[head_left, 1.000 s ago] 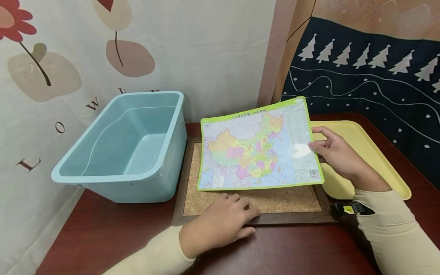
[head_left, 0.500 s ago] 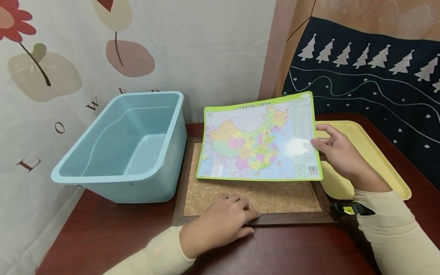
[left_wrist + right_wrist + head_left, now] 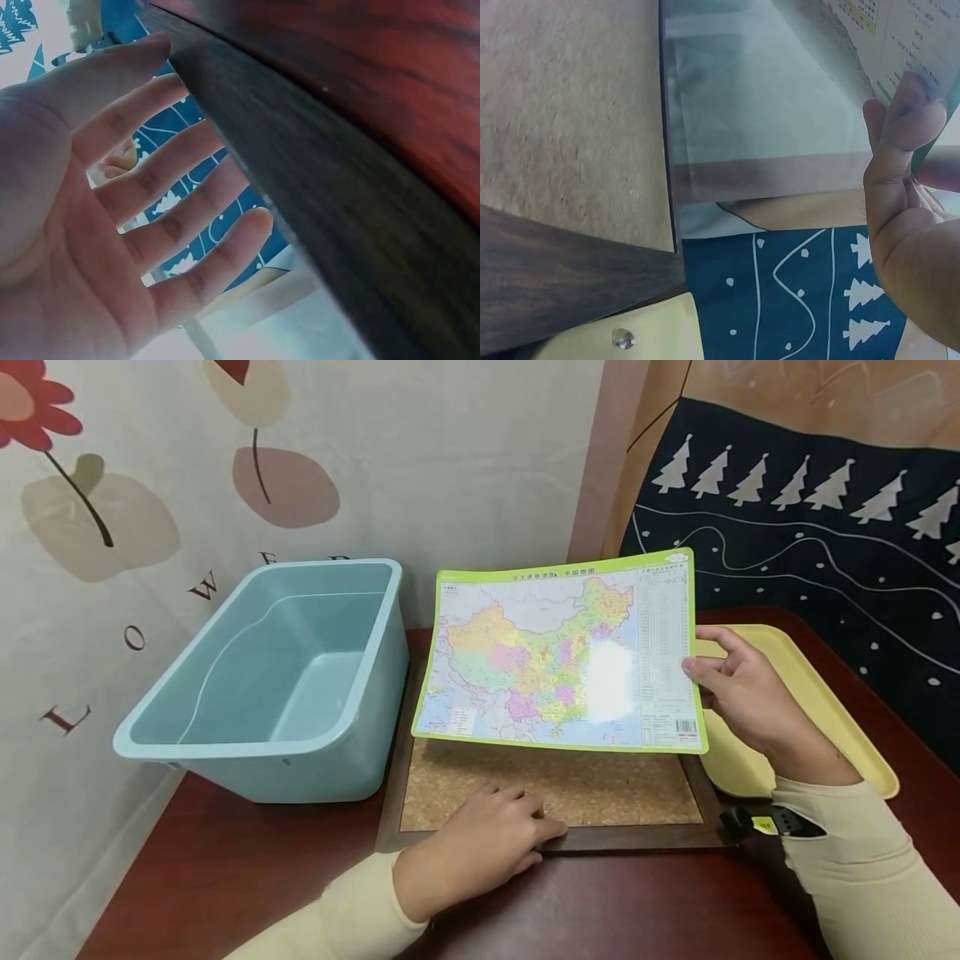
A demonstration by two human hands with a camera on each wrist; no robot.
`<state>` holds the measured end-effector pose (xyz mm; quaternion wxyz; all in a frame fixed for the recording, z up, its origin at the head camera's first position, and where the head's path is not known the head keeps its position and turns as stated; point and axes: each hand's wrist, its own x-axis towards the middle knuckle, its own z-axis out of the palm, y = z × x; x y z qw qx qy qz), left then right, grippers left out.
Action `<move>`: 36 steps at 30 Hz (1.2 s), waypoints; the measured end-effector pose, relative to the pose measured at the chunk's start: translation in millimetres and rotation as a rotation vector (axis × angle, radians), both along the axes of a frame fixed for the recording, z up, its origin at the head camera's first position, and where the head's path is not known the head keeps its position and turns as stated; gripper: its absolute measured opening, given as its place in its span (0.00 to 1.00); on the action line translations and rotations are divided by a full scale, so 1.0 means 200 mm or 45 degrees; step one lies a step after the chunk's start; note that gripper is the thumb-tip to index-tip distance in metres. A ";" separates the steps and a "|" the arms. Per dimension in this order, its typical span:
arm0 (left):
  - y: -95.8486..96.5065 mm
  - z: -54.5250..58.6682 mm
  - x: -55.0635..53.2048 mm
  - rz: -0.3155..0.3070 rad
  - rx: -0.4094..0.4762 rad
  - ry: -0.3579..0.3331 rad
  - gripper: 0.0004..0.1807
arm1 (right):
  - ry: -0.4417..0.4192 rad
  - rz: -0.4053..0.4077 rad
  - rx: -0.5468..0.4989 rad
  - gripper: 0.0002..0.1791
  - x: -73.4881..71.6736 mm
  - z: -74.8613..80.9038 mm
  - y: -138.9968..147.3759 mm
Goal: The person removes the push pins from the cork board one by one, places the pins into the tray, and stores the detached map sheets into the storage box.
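Observation:
A laminated map sheet (image 3: 517, 652) with a green border is held up, slightly bowed, over a wood-framed cork board (image 3: 555, 789). My right hand (image 3: 753, 702) pinches its right edge between thumb and fingers. In the right wrist view the sheet's printed back (image 3: 922, 45) shows behind the curled fingers (image 3: 915, 120). My left hand (image 3: 480, 839) rests at the board's front frame, fingers loosely extended over the cork. Seen in the left wrist view, those fingers (image 3: 172, 161) reach to the edge of the dark wooden frame (image 3: 277, 157). The sheet covers the back part of the board.
Left of the board stands a deep light-blue plastic tub (image 3: 375, 693). A yellow tray (image 3: 840, 743) lies to the right, partly behind the right forearm; a small shiny round piece (image 3: 624, 339) shows on it. Everything is on a dark red table (image 3: 615, 910), with fabric (image 3: 465, 460) hanging behind.
The right hand has lifted the map sheet and tilted it up, baring more of the cork. The sheet's left side has swung up and a bit left. The left hand stays nearly still, its thumb drawn in.

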<state>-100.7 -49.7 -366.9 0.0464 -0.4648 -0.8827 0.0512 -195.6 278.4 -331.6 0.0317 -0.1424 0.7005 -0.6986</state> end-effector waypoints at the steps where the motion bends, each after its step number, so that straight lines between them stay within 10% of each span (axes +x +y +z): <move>1: 0.00 0.00 0.00 -0.001 0.007 0.000 0.19 | 0.005 0.004 -0.013 0.21 0.00 0.00 0.00; 36: 0.01 0.00 -0.01 0.001 0.019 -0.068 0.23 | 0.215 0.062 -0.240 0.24 0.11 0.12 -0.09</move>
